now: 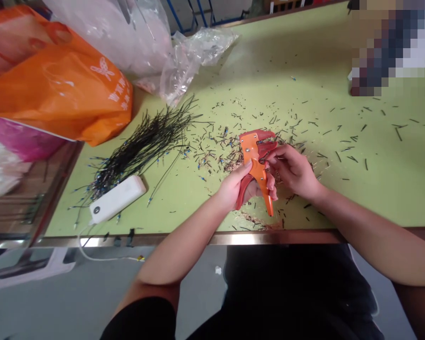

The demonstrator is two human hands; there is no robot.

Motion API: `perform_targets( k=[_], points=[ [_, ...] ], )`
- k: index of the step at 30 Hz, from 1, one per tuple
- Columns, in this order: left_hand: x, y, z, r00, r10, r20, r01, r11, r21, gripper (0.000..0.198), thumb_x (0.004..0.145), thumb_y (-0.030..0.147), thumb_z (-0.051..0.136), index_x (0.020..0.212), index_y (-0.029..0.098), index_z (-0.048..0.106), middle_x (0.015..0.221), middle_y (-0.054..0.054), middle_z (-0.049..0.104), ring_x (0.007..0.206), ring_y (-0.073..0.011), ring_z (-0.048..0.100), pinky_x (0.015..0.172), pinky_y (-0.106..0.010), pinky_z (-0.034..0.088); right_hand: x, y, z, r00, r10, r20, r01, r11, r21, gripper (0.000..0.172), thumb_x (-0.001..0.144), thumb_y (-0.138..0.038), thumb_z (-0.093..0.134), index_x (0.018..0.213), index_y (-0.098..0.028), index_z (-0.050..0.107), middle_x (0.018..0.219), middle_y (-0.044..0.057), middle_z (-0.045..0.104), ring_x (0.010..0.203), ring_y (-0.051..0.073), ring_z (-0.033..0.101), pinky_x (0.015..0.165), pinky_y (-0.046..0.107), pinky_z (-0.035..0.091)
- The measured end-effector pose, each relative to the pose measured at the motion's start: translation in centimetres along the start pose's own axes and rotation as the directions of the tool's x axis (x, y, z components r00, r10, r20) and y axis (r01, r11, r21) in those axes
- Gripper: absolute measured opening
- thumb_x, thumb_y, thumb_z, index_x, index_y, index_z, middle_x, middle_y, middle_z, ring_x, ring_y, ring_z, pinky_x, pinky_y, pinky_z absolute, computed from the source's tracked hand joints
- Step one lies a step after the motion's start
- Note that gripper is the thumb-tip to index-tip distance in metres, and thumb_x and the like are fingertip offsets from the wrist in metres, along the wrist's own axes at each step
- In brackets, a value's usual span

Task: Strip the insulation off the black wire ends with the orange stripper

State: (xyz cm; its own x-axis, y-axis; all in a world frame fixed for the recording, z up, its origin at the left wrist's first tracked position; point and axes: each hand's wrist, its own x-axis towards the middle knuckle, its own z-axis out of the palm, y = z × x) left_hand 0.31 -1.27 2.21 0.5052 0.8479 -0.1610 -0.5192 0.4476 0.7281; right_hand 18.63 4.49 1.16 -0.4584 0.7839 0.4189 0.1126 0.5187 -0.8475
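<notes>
Pale green worktop [304, 61] is being seen from above, with its metal-edged front rim running just below an orange wire stripper [254, 151], which is being held over the worktop close to that rim.

The stripper's handles are being gripped by the left hand [235, 186], whose fingers are being wrapped tightly around them from the left, so that the tool is being kept upright with its head pointing away from the person. The right hand [293, 172] is being held just to the right of the stripper, its fingers drawn narrowly together and touching the red head. Whether a wire is being pinched between them cannot be told.

Short black and blue offcuts [340, 137] are being left scattered around and beyond the stripper, thickest right behind it. A bundle of black wires [141, 146] with blue tips is being kept well to the left of the stripper, and a white power bank [117, 198] is lying against the near end of that bundle.

Farther left of the stripper, an orange plastic bag [63, 94] is being rested on the worktop's corner, with clear plastic bags [184, 56] behind it. Another person [393, 47], blurred, is being seen far beyond the stripper to the right.
</notes>
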Motion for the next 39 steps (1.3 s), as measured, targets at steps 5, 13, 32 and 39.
perform_targets(
  k=[5, 13, 32, 39],
  points=[
    [-0.2, -0.1, 0.2, 1.000, 0.004, 0.013, -0.003, 0.999, -0.042, 0.048, 0.091, 0.067, 0.065, 0.101, 0.021, 0.056, 0.076, -0.004, 0.065, 0.088, -0.0289, 0.076, 0.078, -0.045, 0.062, -0.3, -0.4, 0.2, 0.998, -0.050, -0.040, 0.048, 0.997, -0.054, 0.008, 0.107, -0.026, 0.052, 0.104, -0.025, 0.059, 0.086, 0.000, 0.074, 0.069, 0.012, 0.069, 0.062, 0.026, 0.056],
    [0.2, -0.8, 0.2, 0.996, 0.081, -0.038, -0.081, 0.997, 0.009, 0.051, 0.093, 0.070, 0.063, 0.099, 0.021, 0.055, 0.067, 0.001, 0.065, 0.061, -0.0189, 0.068, 0.066, -0.037, 0.061, -0.3, -0.1, 0.9, 0.999, 0.001, -0.052, 0.003, 0.997, 0.073, 0.009, 0.104, -0.025, 0.054, 0.103, -0.026, 0.045, 0.084, 0.000, 0.074, 0.067, 0.013, 0.071, 0.056, 0.026, 0.056],
    [1.1, -1.9, 0.4, 0.966, 0.213, -0.146, -0.195, 0.973, 0.125, 0.060, 0.088, 0.082, 0.061, 0.091, 0.022, 0.053, 0.049, 0.007, 0.056, 0.035, -0.0132, 0.051, 0.039, -0.026, 0.045, -0.7, -0.4, 1.1, 0.992, 0.063, -0.110, -0.072, 0.994, -0.077, 0.012, 0.099, -0.020, 0.055, 0.101, -0.026, 0.045, 0.074, -0.004, 0.070, 0.056, 0.012, 0.067, 0.052, 0.024, 0.048],
    [1.4, -2.0, 0.2, 0.962, 0.219, -0.163, -0.207, 0.974, 0.088, 0.059, 0.088, 0.080, 0.063, 0.091, 0.022, 0.056, 0.046, 0.008, 0.052, 0.031, -0.0111, 0.043, 0.035, -0.024, 0.040, -0.8, -0.2, 1.2, 0.989, 0.103, -0.104, -0.116, 0.985, -0.127, 0.012, 0.099, -0.027, 0.057, 0.101, -0.026, 0.045, 0.078, -0.001, 0.072, 0.059, 0.015, 0.069, 0.056, 0.028, 0.050]
  ],
)
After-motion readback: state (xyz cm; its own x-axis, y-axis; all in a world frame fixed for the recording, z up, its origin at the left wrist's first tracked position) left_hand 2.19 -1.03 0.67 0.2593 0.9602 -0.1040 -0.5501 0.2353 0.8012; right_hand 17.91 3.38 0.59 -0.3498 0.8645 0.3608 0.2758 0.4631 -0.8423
